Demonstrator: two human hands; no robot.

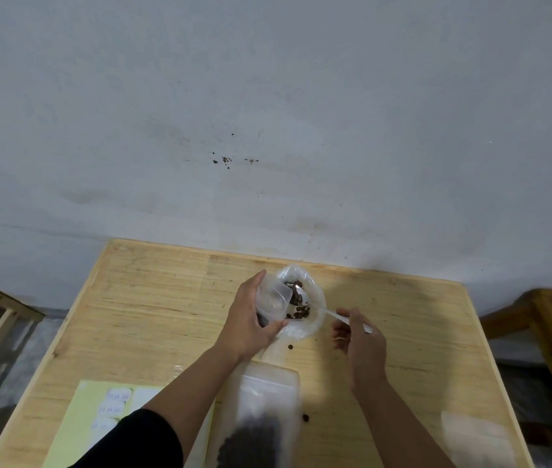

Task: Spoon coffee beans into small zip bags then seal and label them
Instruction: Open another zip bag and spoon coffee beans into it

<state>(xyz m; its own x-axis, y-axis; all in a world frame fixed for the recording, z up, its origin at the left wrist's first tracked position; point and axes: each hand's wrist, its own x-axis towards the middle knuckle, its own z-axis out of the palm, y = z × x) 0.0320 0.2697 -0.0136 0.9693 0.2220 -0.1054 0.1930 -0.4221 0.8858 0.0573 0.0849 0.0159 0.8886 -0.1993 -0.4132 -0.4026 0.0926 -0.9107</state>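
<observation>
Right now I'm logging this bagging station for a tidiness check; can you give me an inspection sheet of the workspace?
Surface: wooden table, pale, against a grey wall.
Job's things: large clear bag of coffee beans open at the back; small zip bag held at its mouth; spoon reaching into the large bag; filled zip bag lying near; yellow label sheet front left.
Clutter: loose beans on the table; another clear bag, blurred, front right.
Grippers: left hand grips the small zip bag; right hand pinches the spoon handle.
Cables: nothing seen.
Surroundings: wooden frames on both sides.
</observation>
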